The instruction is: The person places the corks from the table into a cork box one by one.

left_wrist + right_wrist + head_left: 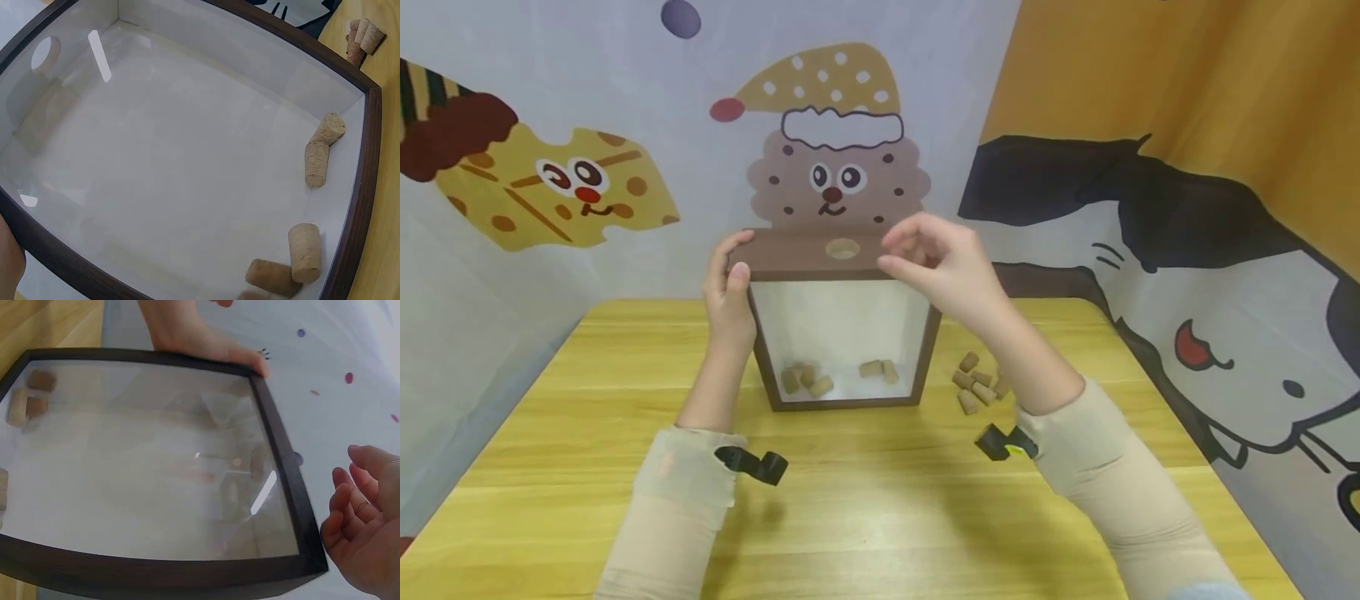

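The left hand (728,300) grasped the top left corner of one upright box (842,325) on the table (865,517), five inner corks (822,386) and at least six outer corks (982,393) lying low, while the right hand (946,260), fingers loosely bent, empty, hung near one hole (842,249).

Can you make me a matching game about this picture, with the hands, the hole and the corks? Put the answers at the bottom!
Things:
1. left hand
2. hole
3. right hand
4. corks outside the box

Places and states:
A. near the right end of the box's top, with no cork to be seen in it
B. gripping the left end of the box's top
C. on the yellow tabletop, to the right of the box
D. in the brown top of the box

Right pairs: 1-B, 2-D, 3-A, 4-C
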The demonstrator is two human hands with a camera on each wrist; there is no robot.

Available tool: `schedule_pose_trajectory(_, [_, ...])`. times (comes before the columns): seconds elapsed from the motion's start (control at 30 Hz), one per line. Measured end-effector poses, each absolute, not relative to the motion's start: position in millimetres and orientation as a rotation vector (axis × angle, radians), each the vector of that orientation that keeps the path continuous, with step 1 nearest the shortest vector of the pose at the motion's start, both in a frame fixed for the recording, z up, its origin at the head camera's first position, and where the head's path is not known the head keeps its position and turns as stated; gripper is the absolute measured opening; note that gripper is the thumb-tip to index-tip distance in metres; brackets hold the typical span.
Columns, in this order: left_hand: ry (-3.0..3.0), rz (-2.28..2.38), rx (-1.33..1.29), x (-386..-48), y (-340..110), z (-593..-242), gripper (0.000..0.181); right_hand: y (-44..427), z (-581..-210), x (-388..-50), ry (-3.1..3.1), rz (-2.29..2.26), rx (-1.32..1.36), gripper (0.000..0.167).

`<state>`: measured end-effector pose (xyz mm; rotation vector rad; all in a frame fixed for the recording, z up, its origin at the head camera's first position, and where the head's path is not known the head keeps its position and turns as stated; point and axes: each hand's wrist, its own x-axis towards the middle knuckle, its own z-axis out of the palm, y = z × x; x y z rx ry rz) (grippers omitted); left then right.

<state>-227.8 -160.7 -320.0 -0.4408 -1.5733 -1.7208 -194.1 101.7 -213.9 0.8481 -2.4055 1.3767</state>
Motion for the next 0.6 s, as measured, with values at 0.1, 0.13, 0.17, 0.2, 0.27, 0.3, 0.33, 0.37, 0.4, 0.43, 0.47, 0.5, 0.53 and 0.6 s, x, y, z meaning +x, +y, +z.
schedule_pose_trajectory(0.1, [-1.565,-1.717,-0.433,-228,-161,-320,0.087,111,-219,-183,-2.349,1.371,0.886,0.018])
schedule_pose_trajectory(0.13, [-1.562,-1.715,-0.431,-228,-161,-320,0.087,114,-221,-180,-2.330,1.369,0.902,0.017])
schedule_pose_trajectory(0.17, [-1.560,-1.714,-0.430,-228,-161,-320,0.087,118,-224,-177,-2.314,1.363,0.916,0.016])
schedule_pose_trajectory(0.2, [-1.557,-1.717,-0.433,-228,-161,-319,0.086,121,-227,-174,-2.304,1.355,0.928,0.016])
schedule_pose_trajectory(0.27, [-1.556,-1.714,-0.437,-228,-160,-319,0.086,129,-235,-170,-2.291,1.346,0.950,0.016])
schedule_pose_trajectory(0.3, [-1.555,-1.713,-0.440,-228,-160,-319,0.085,133,-240,-168,-2.298,1.336,0.949,0.016])
schedule_pose_trajectory(0.33, [-1.556,-1.712,-0.443,-228,-160,-319,0.086,138,-245,-166,-2.308,1.327,0.947,0.016])
schedule_pose_trajectory(0.37, [-1.556,-1.712,-0.446,-228,-160,-319,0.086,143,-251,-164,-2.323,1.314,0.944,0.017])
schedule_pose_trajectory(0.4, [-1.557,-1.711,-0.446,-228,-160,-319,0.086,148,-257,-163,-2.342,1.300,0.941,0.017])
schedule_pose_trajectory(0.43, [-1.562,-1.707,-0.445,-228,-160,-319,0.086,153,-264,-162,-2.371,1.284,0.926,0.017])
schedule_pose_trajectory(0.47, [-1.565,-1.707,-0.443,-228,-160,-319,0.087,157,-271,-161,-2.403,1.268,0.907,0.016])
schedule_pose_trajectory(0.5, [-1.568,-1.707,-0.444,-228,-159,-319,0.087,162,-278,-160,-2.436,1.261,0.893,0.017])
schedule_pose_trajectory(0.53, [-1.571,-1.706,-0.444,-227,-159,-319,0.088,167,-285,-160,-2.468,1.262,0.881,0.017])
schedule_pose_trajectory(0.6, [-1.579,-1.707,-0.439,-226,-159,-319,0.089,176,-299,-160,-2.547,1.268,0.842,0.017])
